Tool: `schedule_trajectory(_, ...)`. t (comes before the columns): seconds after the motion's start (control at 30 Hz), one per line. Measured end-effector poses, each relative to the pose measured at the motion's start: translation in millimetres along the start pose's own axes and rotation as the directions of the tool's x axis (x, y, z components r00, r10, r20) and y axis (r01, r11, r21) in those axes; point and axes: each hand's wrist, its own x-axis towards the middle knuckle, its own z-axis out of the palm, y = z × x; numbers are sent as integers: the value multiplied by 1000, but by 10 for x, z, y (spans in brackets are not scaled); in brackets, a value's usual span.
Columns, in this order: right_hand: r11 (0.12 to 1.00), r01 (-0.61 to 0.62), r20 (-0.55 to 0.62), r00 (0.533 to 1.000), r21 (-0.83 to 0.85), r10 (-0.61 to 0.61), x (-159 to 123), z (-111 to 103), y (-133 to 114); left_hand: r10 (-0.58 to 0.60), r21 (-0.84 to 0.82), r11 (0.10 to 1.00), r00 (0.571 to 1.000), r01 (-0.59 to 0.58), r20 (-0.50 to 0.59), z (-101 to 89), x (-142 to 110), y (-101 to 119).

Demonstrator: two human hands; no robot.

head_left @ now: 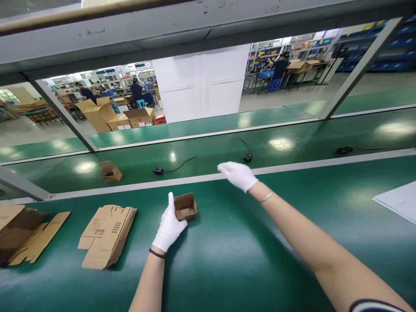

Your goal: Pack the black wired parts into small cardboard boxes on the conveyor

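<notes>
My left hand (169,225), in a white glove, rests on the green table with its thumb up against the left side of a small open cardboard box (185,206); its fingers curl at the box's near side. My right hand (238,174), also gloved, reaches out over the white strip toward the conveyor, fingers stretched flat and holding nothing. A black cable part (248,157) lies just beyond it on the belt. Another black cable with a plug (158,170) lies on the belt to the left.
A stack of flat folded cartons (107,234) lies left of my left hand, with more cardboard (19,232) at the far left. A small open box (110,172) sits on the belt. A white sheet (398,201) lies at the right. People work at benches in the background.
</notes>
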Motion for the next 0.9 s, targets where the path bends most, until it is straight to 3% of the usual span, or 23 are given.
schedule_trajectory(0.07, 988, -133, -1, 991, -83, 133, 342, -91, 442, 11, -38, 999, 1000, -12, -19, -138, -57, -30)
schedule_trajectory(0.13, 967, -212, -3, 977, -144, 214, 570, -119, 825, 26, -73, 997, 993, -35, -111, -273, -130, -36)
schedule_trajectory(0.23, 955, -214, 9, 975, -206, 220, 738, -43, 1175, 27, -119, 991, 966, -59, -258, -451, -235, 57)
schedule_trajectory(0.3, 961, -162, 35, 984, -223, 174, 796, 48, 1253, 19, -160, 985, 962, -65, -273, -515, -301, 196)
schedule_trajectory(0.37, 967, -125, 66, 988, -222, 143, 835, 135, 1247, -3, -209, 977, 974, -46, -227, -493, -364, 373)
schedule_trajectory(0.43, 969, -131, 97, 983, -207, 154, 839, 200, 1197, -7, -251, 968, 993, -22, -114, -366, -419, 548)
schedule_trajectory(0.5, 969, -163, 127, 974, -188, 189, 789, 244, 1127, 27, -282, 959, 999, -14, 44, -149, -458, 692)
schedule_trajectory(0.63, 968, -191, 152, 965, -160, 215, 564, 272, 958, 135, -316, 948, 951, -43, 278, 365, -506, 889)
schedule_trajectory(0.77, 971, -186, 124, 971, -149, 205, 432, 241, 736, 243, -325, 937, 908, -128, 341, 651, -585, 991)
schedule_trajectory(0.9, 978, -167, 65, 982, -125, 176, 469, 192, 483, 248, -350, 928, 913, -128, 325, 627, -616, 935)
